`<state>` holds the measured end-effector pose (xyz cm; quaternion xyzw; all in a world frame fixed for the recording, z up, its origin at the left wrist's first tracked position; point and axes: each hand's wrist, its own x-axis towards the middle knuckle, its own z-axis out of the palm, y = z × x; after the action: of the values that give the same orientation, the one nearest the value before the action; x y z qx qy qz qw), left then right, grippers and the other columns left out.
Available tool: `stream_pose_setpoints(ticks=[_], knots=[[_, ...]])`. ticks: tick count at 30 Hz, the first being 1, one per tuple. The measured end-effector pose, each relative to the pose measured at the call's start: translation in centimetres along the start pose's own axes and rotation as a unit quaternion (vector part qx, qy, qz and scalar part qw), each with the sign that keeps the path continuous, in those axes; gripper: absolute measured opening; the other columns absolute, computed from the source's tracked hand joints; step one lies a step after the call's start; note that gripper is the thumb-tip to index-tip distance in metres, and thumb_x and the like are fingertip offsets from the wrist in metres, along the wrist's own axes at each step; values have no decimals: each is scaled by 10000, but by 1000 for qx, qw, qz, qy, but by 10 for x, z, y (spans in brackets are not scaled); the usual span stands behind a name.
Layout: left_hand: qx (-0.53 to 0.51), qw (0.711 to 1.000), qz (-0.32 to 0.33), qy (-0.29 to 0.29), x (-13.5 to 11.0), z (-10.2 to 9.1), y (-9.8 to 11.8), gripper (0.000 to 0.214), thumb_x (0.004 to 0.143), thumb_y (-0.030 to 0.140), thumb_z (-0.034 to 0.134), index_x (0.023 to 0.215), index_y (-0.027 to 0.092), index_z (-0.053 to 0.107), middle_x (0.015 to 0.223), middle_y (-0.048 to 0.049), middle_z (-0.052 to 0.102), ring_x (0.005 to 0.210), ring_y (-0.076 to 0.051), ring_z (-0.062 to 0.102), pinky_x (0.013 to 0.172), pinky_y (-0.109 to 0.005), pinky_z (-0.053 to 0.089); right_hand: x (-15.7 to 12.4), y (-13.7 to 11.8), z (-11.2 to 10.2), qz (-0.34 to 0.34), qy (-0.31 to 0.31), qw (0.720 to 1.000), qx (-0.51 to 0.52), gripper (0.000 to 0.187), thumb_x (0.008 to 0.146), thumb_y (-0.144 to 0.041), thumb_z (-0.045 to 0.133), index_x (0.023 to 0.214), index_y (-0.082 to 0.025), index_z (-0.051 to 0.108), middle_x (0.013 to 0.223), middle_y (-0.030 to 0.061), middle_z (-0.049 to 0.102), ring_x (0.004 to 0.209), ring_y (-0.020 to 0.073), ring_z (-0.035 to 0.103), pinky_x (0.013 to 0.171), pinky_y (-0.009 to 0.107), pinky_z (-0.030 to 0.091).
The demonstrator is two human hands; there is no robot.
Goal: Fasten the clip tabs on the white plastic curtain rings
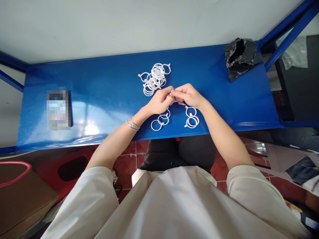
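My left hand (162, 100) and my right hand (188, 95) meet fingertip to fingertip over the blue table. Both are closed in a pinch on a small white piece (171, 94), which looks like part of a white ring. Most of it is hidden by the fingers. Just beyond my left hand lies a heap of thin white plastic rings with small tabs (156, 78). Closer to my body, a short row of overlapping white rings (156, 125) lies below my left hand. A second small cluster of white rings (191, 121) lies beneath my right wrist.
The blue table (107, 79) backs onto a pale wall. A crumpled black plastic bag (243, 58) sits at its far right corner. On the left lies a flat, blurred-out phone-like object (59, 109). Blue metal posts (290, 35) rise at the table's ends.
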<state>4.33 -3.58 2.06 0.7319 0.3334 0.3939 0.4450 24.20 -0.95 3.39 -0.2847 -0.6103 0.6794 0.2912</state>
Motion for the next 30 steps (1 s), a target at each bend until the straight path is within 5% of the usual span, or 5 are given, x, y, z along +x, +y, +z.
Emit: stream_pose_setpoints(ticks=[13, 30], knots=[[-5, 999, -39, 13, 1, -4, -4, 362, 1089, 410, 517, 764, 248, 518, 615, -7, 583, 598, -171, 564, 673, -359, 554, 1, 1, -2, -2, 54, 997, -51, 738, 886, -852, 823, 641, -220, 530, 575, -44, 469, 500, 89, 424, 440, 259, 336], [3, 998, -52, 20, 1, -2, -5, 368, 1103, 469, 516, 811, 245, 520, 619, 9, 616, 578, -152, 579, 634, -317, 511, -1, 3, -13, -67, 179, 957, -220, 588, 951, -769, 821, 796, -232, 638, 699, -1, 576, 665, 170, 495, 599, 337, 349]])
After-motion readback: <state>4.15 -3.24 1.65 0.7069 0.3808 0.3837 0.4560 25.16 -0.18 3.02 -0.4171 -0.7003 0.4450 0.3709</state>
